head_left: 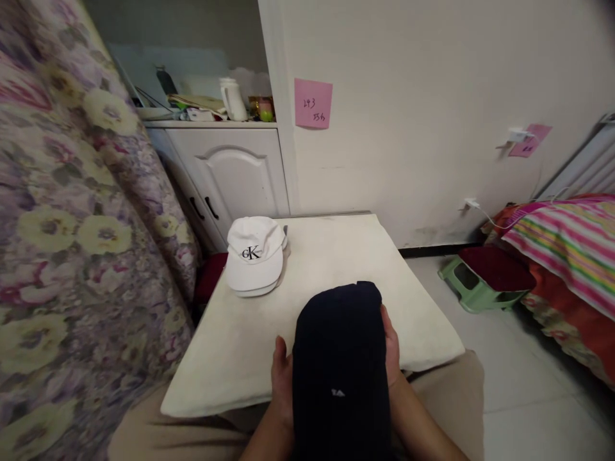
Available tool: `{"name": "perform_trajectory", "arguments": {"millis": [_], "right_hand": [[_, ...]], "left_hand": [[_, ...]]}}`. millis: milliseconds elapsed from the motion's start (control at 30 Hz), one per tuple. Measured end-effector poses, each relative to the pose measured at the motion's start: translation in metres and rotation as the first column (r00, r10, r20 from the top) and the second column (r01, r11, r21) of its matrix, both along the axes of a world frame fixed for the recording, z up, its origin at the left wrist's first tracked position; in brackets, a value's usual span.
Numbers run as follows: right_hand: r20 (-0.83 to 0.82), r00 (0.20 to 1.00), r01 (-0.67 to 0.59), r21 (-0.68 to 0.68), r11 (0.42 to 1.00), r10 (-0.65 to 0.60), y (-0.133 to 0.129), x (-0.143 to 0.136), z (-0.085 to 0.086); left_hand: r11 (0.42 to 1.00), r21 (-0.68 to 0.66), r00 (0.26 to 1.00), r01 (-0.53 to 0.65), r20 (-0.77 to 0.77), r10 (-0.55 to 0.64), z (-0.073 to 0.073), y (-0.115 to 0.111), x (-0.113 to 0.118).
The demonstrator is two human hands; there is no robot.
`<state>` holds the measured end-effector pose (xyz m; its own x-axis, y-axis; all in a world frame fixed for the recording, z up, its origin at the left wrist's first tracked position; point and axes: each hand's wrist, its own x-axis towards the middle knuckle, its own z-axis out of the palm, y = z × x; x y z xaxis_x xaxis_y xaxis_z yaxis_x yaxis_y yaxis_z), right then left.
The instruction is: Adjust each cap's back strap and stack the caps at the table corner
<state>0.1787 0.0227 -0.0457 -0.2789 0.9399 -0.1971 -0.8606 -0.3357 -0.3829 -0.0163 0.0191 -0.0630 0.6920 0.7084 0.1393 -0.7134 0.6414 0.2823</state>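
Observation:
A dark navy cap [341, 346] with a small light mark on it is held up over the near edge of the table. My left hand [282, 378] grips its left side, thumb pointing up. On the other side my right hand [391, 349] holds the cap, most of its fingers hidden behind the fabric. Farther back on the table's left side rests a white cap [254, 256] with dark "CK" letters, its brim toward me; neither hand touches it.
A cream-covered table [336, 250] stands before my knees, against the wall. Floral curtain [86, 256] hangs at left, beside a white cabinet [240, 173] bearing a white jug [234, 99]. At right are a green stool [480, 291] and a striped bed cover [571, 237].

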Motion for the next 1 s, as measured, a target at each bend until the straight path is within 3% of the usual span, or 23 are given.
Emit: {"name": "perform_trajectory", "arguments": {"millis": [100, 200, 300, 500, 700, 900, 1000], "right_hand": [[-0.064, 0.998, -0.011, 0.031, 0.999, 0.013, 0.004, 0.002, 0.005], [-0.115, 0.993, 0.04, 0.038, 0.998, -0.035, 0.007, 0.002, 0.006], [-0.128, 0.99, 0.06, 0.025, 0.998, -0.057, 0.006, 0.001, 0.005], [-0.119, 0.991, 0.067, 0.011, 0.998, -0.065, 0.004, 0.015, -0.009], [-0.059, 0.963, 0.261, -0.036, 0.965, -0.263, 0.015, 0.04, -0.024], [-0.042, 0.998, 0.044, -0.054, 0.998, -0.047, 0.014, 0.025, -0.031], [-0.035, 0.997, 0.07, -0.037, 0.997, -0.071, 0.014, 0.021, -0.038]], "left_hand": [[0.999, -0.025, 0.999, -0.026, -0.024, 0.025, -0.023, -0.021, -0.006], [0.996, -0.073, 0.986, -0.06, -0.159, 0.047, -0.03, -0.042, -0.006], [0.992, -0.079, 0.958, -0.097, -0.277, 0.071, -0.023, -0.048, -0.003], [0.998, 0.012, 0.965, -0.062, -0.254, 0.063, -0.009, -0.034, -0.007], [0.994, 0.045, 0.944, -0.101, -0.312, 0.11, -0.002, -0.033, -0.032], [0.993, 0.055, 0.962, -0.104, -0.247, 0.114, -0.004, -0.033, -0.042], [0.986, -0.053, 0.954, -0.161, -0.266, 0.141, -0.011, -0.042, -0.042]]}}
